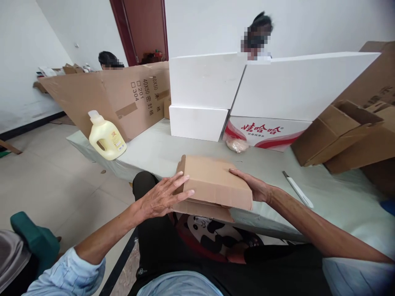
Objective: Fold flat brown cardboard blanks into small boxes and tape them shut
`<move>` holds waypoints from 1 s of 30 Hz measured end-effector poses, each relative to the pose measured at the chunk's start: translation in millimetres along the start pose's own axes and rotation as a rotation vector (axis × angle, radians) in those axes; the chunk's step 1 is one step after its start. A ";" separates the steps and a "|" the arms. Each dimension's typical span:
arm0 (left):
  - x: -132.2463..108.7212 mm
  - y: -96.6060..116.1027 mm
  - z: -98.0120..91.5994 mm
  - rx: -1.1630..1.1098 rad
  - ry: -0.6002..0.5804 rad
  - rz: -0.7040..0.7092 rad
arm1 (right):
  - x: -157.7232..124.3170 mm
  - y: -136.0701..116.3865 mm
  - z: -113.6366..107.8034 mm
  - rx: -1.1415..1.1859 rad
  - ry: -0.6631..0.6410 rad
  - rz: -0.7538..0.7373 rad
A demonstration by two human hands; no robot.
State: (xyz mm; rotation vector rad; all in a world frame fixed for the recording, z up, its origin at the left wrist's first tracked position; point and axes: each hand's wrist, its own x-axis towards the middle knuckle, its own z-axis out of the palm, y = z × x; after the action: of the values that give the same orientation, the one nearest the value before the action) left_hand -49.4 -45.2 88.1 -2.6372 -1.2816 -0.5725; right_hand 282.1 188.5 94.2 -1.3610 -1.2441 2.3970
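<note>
A small brown cardboard box (212, 183) rests on the near edge of the grey table (173, 150), above my lap. My left hand (162, 196) lies against the box's left side, fingers stretched over its top edge. On the right side of the box my right hand (256, 186) presses with its fingers along the upper edge. Both hands hold the box between them. A loose flap hangs under the box's front.
A pale yellow detergent jug (106, 136) stands at the table's left end. White foam boxes (200, 94), a red-printed carton (267, 131) and brown cartons (336, 131) line the back. A white utility knife (298, 190) lies right of me. Two people sit behind the boxes.
</note>
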 end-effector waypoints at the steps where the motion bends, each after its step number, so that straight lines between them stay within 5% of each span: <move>1: -0.7 -1.8 1.3 0.047 0.017 0.013 | 0.2 1.5 1.1 -0.002 -0.015 0.010; 7: 8.3 -10.1 -5.6 -0.007 0.099 0.056 | 3.2 8.3 0.6 -0.043 -0.087 0.006; 12: 20.9 -11.8 -26.6 -0.191 0.107 -0.045 | -8.6 -7.8 -8.6 -0.233 -0.064 -0.073; 15: 23.7 -20.1 -34.6 -0.341 0.113 -0.184 | -28.1 -26.6 -7.4 -0.442 0.151 -0.366; 18: 24.9 -32.5 -36.9 -0.455 0.109 -0.301 | -54.0 -39.1 9.7 -0.627 0.419 -0.880; 22: 29.6 -46.9 -36.1 -0.535 0.117 -0.370 | -75.5 -37.6 49.2 -1.056 0.401 -1.473; 26: 36.3 -52.5 -34.8 -0.587 0.142 -0.373 | -65.0 -30.9 80.1 -1.512 0.336 -1.657; 30: 38.5 -54.6 -31.3 -0.592 0.156 -0.362 | -44.8 -32.0 92.4 -1.618 0.379 -1.745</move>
State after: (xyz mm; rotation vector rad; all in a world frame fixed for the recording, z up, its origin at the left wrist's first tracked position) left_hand -79.0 7.3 130.7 -2.7047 -1.7716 -1.3712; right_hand 229.6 133.6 170.3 -0.0944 -2.4485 -0.2084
